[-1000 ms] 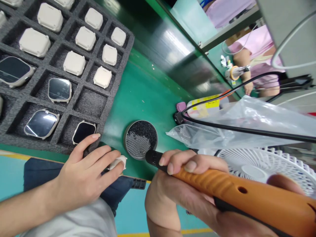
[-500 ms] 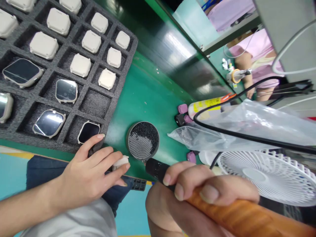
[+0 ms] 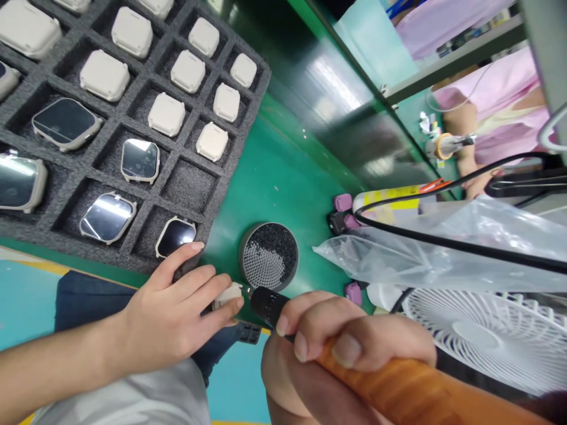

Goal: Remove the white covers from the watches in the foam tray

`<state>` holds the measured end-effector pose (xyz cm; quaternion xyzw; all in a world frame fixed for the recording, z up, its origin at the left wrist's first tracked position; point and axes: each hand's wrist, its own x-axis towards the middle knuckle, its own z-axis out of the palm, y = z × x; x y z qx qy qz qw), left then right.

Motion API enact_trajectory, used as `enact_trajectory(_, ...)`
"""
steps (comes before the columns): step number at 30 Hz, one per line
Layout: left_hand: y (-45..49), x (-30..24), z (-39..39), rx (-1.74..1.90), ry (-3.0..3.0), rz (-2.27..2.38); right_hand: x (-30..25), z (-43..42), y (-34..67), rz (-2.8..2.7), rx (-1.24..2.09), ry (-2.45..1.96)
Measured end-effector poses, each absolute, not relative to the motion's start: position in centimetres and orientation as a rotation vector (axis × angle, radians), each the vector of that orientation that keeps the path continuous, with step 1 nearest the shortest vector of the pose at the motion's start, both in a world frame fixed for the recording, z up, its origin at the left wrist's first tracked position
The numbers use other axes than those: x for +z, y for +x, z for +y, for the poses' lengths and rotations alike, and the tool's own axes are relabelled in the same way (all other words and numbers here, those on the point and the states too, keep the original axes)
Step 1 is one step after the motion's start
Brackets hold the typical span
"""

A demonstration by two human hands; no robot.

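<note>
My left hand (image 3: 170,316) lies at the bench's near edge, its fingers pinched on a small beige watch case (image 3: 227,294). My right hand (image 3: 349,348) is wrapped round an orange electric screwdriver (image 3: 398,386); the tool's black nose (image 3: 266,304) sits right beside the case. A round tin of tiny screws (image 3: 269,255) stands just behind the case. The grey foam tray (image 3: 183,186) at upper left holds several beige cases and several watch bodies with glossy screens.
A clear plastic bag (image 3: 443,248) and a black cable (image 3: 465,248) lie to the right, above a white desk fan (image 3: 487,339). A yellow-labelled tube (image 3: 394,198) and small purple parts (image 3: 343,202) rest behind them. Another person in pink (image 3: 500,112) works at the far bench.
The screwdriver's nose has moved left from the screw tin's rim to the case in my left hand. The view has shifted, so tray and tin appear further right.
</note>
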<state>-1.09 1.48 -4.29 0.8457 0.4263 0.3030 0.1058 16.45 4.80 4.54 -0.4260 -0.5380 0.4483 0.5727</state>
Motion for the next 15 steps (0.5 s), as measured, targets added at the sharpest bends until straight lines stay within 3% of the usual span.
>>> enact_trajectory(5, -1.1, -4.2, 1.6, 0.901, 2.493, 1.262, 4.1, 5.3, 18.0, -1.487, 1.107, -0.846)
enact_trajectory(15, -0.7, -4.3, 1.7, 0.955, 2.465, 1.291, 4.1, 3.8, 19.1, -1.479, 1.187, -1.052)
